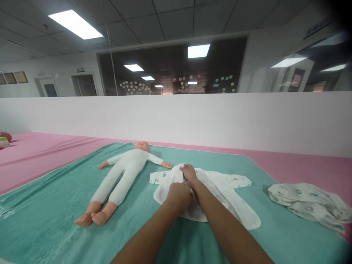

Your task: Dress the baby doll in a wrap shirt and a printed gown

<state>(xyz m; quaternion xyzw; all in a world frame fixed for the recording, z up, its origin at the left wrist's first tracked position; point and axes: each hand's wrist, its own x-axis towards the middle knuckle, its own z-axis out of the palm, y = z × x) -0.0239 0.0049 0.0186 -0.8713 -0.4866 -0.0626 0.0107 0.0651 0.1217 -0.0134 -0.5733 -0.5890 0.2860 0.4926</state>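
Observation:
A white baby garment (220, 190) with small printed marks lies spread on the teal blanket (49, 216), sleeves out to both sides. My left hand (179, 196) is closed over its left front panel, gripping the cloth. My right hand (189, 173) pinches the fabric near the neckline, just beyond the left hand. A baby doll (123, 176) in a white bodysuit lies on its back to the left, arms spread, one hand close to the garment's sleeve.
A second crumpled printed cloth (310, 205) lies at the right edge of the blanket. The pink mat (41, 154) runs under the blanket to a low white wall (192, 117). Small toys (4, 140) sit at the far left.

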